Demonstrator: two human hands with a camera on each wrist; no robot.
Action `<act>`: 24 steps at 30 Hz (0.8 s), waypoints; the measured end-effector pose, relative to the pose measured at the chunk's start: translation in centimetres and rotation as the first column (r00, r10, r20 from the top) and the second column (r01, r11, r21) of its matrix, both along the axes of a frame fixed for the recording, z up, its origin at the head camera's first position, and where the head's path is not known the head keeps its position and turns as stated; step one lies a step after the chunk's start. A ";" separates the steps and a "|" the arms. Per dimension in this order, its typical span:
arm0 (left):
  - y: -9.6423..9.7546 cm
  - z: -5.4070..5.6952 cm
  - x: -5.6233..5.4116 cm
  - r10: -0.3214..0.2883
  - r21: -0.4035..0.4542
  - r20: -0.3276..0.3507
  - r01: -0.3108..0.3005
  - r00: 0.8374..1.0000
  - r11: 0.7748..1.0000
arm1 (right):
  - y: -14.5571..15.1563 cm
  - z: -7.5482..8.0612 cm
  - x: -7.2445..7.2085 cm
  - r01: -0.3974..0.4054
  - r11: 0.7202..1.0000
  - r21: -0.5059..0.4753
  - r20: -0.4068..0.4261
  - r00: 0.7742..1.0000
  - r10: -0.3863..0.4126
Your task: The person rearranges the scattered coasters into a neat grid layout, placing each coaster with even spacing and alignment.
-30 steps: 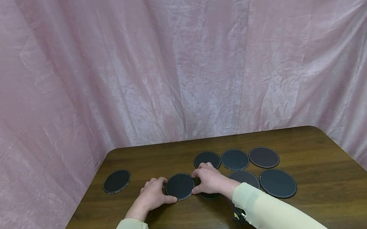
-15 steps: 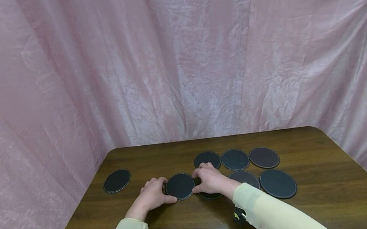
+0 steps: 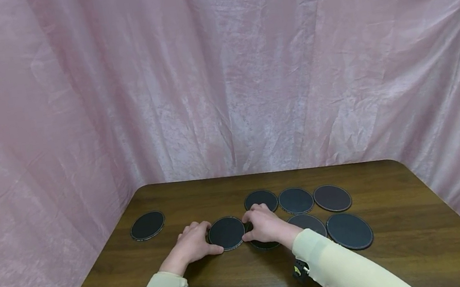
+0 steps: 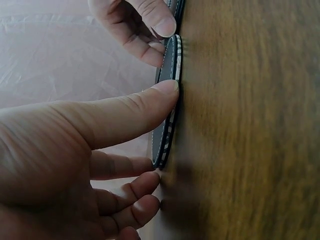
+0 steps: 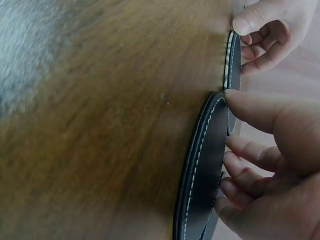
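A round black coaster (image 3: 227, 233) with pale stitching lies on the wooden table between both hands. From its left side my left hand (image 3: 192, 244) holds it, thumb on the near edge and a finger on the far edge. In the left wrist view, the coaster's rim (image 4: 178, 57) shows a checked strip along its side. My right hand (image 3: 264, 225) holds the opposite edge with thumb and fingertips. Partly hidden beneath that hand is another coaster (image 3: 264, 245), its stitched top large in the right wrist view (image 5: 207, 155), edge right at the held one.
Several more dark coasters sit in two rows to the right, among them a back-row one (image 3: 295, 201) and a front-right one (image 3: 350, 231). A lone coaster (image 3: 147, 225) lies at the table's left. Pink curtains (image 3: 220, 76) hang behind the table (image 3: 408, 216).
Both hands stay at the same coaster with almost no movement. The head view has shifted very slightly.
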State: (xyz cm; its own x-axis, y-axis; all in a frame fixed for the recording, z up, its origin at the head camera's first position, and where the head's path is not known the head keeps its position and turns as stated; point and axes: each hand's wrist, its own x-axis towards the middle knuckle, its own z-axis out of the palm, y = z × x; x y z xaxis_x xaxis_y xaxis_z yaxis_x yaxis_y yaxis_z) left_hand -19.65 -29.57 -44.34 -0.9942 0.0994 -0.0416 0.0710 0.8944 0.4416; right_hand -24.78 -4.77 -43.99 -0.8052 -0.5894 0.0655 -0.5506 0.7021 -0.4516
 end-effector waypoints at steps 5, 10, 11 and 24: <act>-0.4 0.1 0.1 -0.001 0.006 0.008 0.001 1.000 1.000 | -0.4 0.0 -0.1 -0.004 1.000 0.004 0.011 1.000 0.004; -0.8 0.2 0.6 0.012 0.041 -0.004 -0.012 1.000 0.999 | -0.9 0.3 -0.3 -0.021 1.000 -0.003 -0.022 1.000 0.021; -0.9 0.2 0.7 0.019 0.047 -0.011 -0.019 1.000 0.999 | -1.1 0.4 -0.4 -0.024 1.000 -0.004 -0.032 0.999 0.024; -3.4 1.3 1.0 0.094 -0.018 -0.095 -0.097 0.991 0.995 | -3.8 1.5 -1.2 -0.058 0.996 0.063 -0.116 0.991 0.065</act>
